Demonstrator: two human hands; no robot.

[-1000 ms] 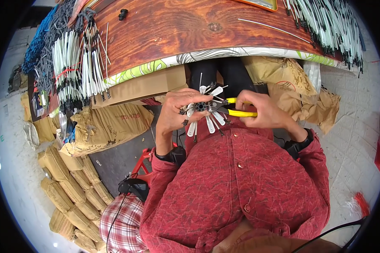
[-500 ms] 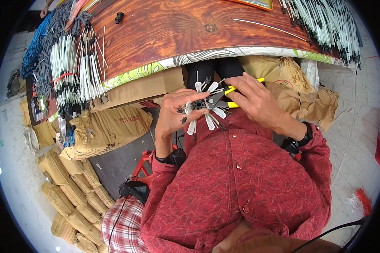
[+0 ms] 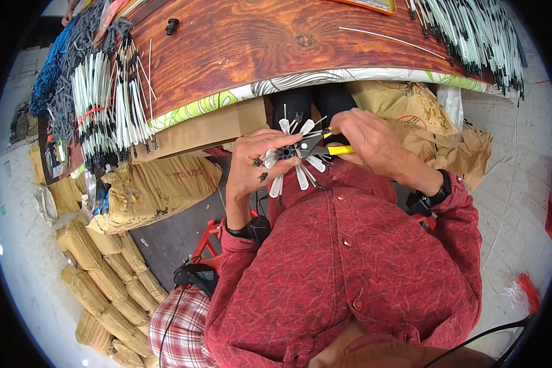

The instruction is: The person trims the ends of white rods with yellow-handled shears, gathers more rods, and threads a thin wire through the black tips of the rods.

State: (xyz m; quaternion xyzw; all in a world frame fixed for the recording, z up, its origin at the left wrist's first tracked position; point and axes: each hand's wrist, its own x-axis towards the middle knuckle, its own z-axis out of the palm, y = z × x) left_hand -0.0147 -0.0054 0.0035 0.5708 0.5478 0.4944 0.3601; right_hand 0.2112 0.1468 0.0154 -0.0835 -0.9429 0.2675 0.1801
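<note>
My left hand (image 3: 248, 164) pinches a round black hub (image 3: 286, 153) between thumb and fingers, in front of my red shirt. White paddle-shaped pieces (image 3: 302, 178) and thin rods with black ends fan out around this hub. My right hand (image 3: 374, 144) is closed round pliers (image 3: 340, 149) with yellow handles. Their dark jaws reach in among the spokes on the hub's right side, beside my left fingertips. What exactly sits between the jaws is too small to make out. My right fingers hide part of the handles.
Ahead is a wooden table (image 3: 245, 46) with a patterned cloth edge. Bundles of white rods (image 3: 94, 101) lie at its left, and a larger pile of rods (image 3: 472, 43) at its right. A small black part (image 3: 172, 26) sits far left. Brown paper sacks (image 3: 159, 190) stand below.
My right fingers have curled further over the pliers, covering the upper handle's end, while the lower yellow handle shows more. The hub in my left hand has shifted slightly left.
</note>
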